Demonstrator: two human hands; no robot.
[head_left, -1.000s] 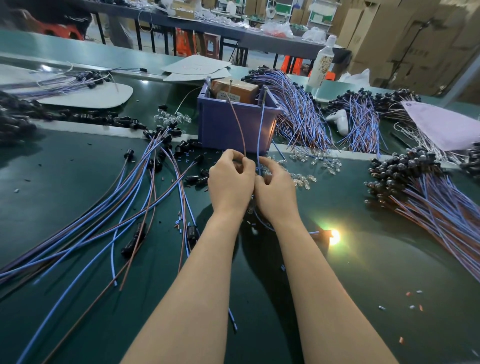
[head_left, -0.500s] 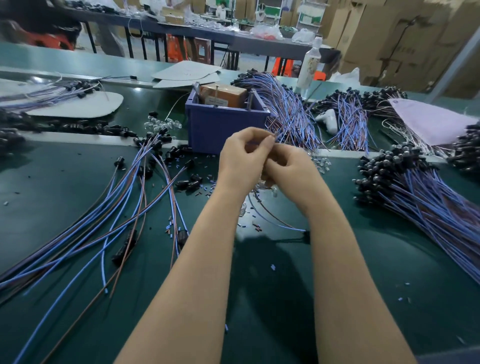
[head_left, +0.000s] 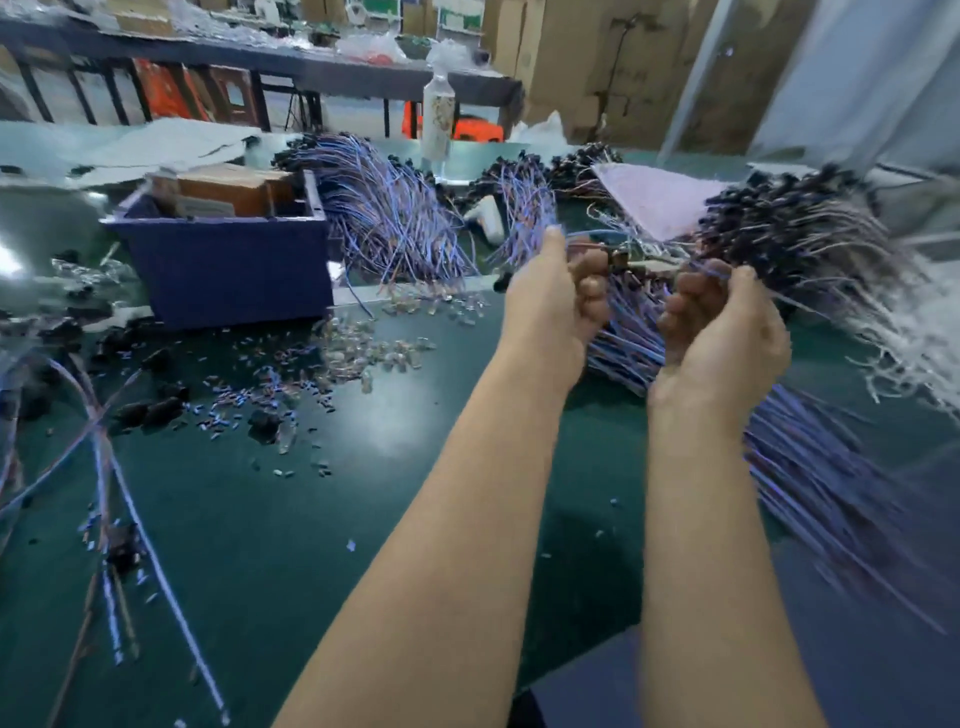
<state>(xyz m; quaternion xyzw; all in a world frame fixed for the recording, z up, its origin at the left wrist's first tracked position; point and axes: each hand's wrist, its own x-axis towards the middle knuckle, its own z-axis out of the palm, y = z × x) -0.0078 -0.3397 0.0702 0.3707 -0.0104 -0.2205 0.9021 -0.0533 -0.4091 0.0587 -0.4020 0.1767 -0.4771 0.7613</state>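
Wire (head_left: 592, 237), thin, blue, blurred: spans both raised hands above the green table (head_left: 311, 519). Left hand (head_left: 550, 312) pinches one end with fingers curled; right hand (head_left: 727, 332) pinches the other. Wire bundle (head_left: 628, 343) lies just beyond. Blue bin (head_left: 228, 270) farther left. Bottle (head_left: 436, 114) far.

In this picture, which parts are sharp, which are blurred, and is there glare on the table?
Head view: the left hand and right hand, pinching a thin wire, are fairly sharp; head view, edges: the wire bundle at right and the loose wires at left smear with motion blur; head view, centre: soft glare lies on the green table.
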